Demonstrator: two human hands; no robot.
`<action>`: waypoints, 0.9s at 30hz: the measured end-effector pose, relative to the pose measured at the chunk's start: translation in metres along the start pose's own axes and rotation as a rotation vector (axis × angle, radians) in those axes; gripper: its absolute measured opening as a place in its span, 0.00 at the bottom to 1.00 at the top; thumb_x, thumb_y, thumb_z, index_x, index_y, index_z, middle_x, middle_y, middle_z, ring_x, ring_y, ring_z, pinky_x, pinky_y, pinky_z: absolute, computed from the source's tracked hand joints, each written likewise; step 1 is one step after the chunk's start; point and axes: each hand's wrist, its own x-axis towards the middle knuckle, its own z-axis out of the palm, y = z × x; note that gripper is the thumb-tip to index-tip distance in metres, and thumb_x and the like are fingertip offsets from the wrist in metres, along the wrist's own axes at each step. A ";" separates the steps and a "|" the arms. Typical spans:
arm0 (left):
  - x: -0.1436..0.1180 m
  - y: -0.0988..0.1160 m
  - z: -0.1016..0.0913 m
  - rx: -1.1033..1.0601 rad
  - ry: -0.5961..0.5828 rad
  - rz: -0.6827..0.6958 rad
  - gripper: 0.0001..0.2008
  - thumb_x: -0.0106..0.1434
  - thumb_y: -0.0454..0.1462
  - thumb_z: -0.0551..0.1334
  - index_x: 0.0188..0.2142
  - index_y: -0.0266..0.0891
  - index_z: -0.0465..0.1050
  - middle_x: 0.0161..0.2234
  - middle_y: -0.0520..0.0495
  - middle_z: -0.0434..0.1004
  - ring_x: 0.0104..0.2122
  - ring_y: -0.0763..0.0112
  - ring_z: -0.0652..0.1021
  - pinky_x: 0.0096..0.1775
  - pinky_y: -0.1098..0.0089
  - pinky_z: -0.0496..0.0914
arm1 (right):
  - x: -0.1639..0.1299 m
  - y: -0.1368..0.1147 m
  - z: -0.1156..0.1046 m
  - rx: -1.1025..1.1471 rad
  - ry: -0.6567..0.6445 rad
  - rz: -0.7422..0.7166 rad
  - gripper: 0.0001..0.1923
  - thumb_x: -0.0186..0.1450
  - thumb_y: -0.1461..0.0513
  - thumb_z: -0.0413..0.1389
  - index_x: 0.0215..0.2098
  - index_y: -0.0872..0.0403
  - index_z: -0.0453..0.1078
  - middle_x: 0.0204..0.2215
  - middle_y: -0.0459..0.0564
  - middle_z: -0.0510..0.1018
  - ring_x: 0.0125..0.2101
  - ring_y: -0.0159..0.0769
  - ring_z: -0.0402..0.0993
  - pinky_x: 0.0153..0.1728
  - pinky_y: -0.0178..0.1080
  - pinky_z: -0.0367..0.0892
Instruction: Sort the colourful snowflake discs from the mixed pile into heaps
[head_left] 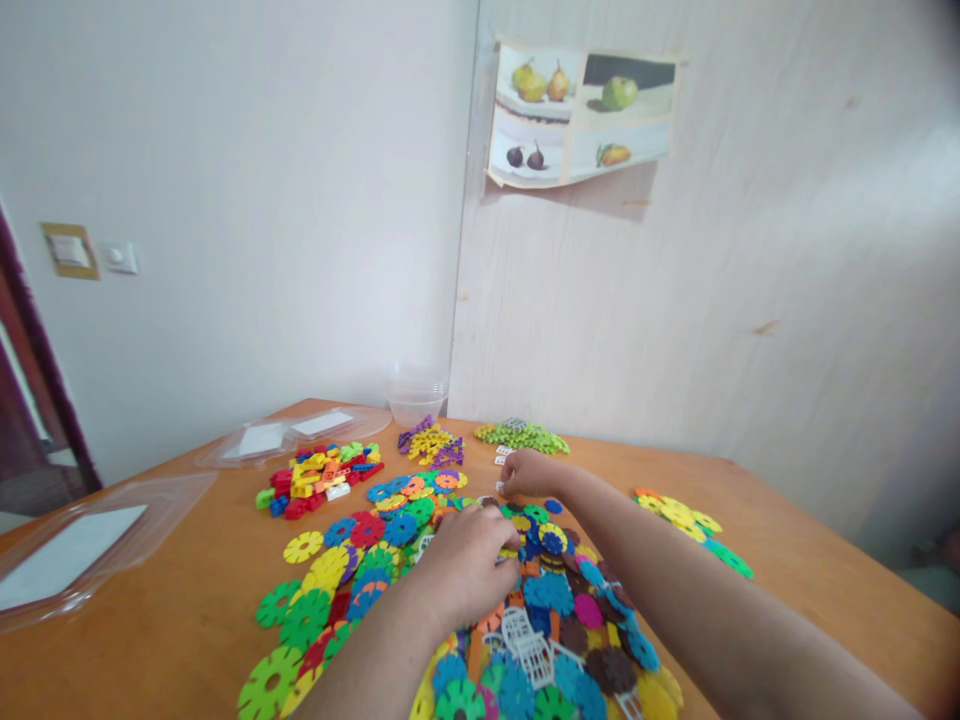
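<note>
An orange-brown wooden surface [187, 600] is carrying everything here, pushed into a corner of pale walls. Across its middle, running down to the near edge, a big heap of discs [540, 610] is lying: flat, slotted plastic rounds in blue, green, yellow, red, brown and pink, overlapping loosely, with a few white lattice pieces [529, 650] mixed in. Toward the left edge, clear lids [90, 545] are lying flat. Toward the far edge, a pile of bricks [322, 477], a purple-and-yellow pile [433, 442], a green pile [523, 435] and a clear tub [417, 395] are sitting; a smaller spread of discs [694, 528] is lying near the right edge.

The left hand [465, 570] is pressing palm-down on the heap, fingers curled into the discs; whether they are pinching one cannot be told. The right hand [529, 473] is reaching further, fingers bunched at the heap's far rim, just beside small white tiles [501, 456]; its grip is also hidden.

Picking well here probably means lifting one disc by its edge, since neighbours are interlocking and sliding easily.
</note>
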 end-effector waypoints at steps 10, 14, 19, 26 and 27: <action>0.000 -0.002 0.004 0.003 0.029 0.016 0.09 0.56 0.36 0.59 0.35 0.45 0.76 0.37 0.47 0.76 0.41 0.62 0.74 0.40 0.67 0.67 | -0.003 -0.004 -0.004 0.007 -0.016 0.037 0.12 0.48 0.56 0.66 0.27 0.55 0.75 0.21 0.42 0.74 0.25 0.30 0.67 0.23 0.30 0.54; 0.000 -0.002 0.003 0.008 0.017 0.012 0.08 0.56 0.36 0.59 0.34 0.45 0.76 0.37 0.47 0.76 0.41 0.62 0.74 0.40 0.67 0.67 | -0.002 -0.001 -0.001 0.009 0.037 0.048 0.16 0.45 0.56 0.67 0.30 0.54 0.74 0.23 0.42 0.73 0.26 0.31 0.66 0.24 0.31 0.53; 0.001 -0.003 0.005 0.005 0.025 0.015 0.09 0.56 0.35 0.58 0.35 0.46 0.76 0.38 0.48 0.76 0.41 0.62 0.74 0.40 0.67 0.66 | -0.003 -0.002 0.004 0.082 0.094 0.050 0.16 0.44 0.59 0.68 0.29 0.54 0.72 0.22 0.41 0.72 0.26 0.30 0.66 0.24 0.30 0.53; 0.001 -0.002 0.005 -0.006 0.029 0.010 0.09 0.55 0.35 0.58 0.34 0.45 0.76 0.38 0.47 0.75 0.41 0.62 0.73 0.39 0.68 0.65 | 0.005 0.010 -0.005 0.278 0.321 0.210 0.05 0.58 0.64 0.58 0.33 0.56 0.71 0.25 0.45 0.75 0.24 0.27 0.68 0.22 0.28 0.56; 0.001 -0.002 0.005 -0.009 0.031 0.012 0.09 0.55 0.35 0.58 0.34 0.45 0.76 0.38 0.47 0.75 0.41 0.62 0.73 0.39 0.68 0.65 | 0.007 0.015 -0.006 0.299 0.351 0.251 0.04 0.59 0.64 0.56 0.34 0.56 0.71 0.25 0.46 0.75 0.23 0.27 0.68 0.22 0.28 0.57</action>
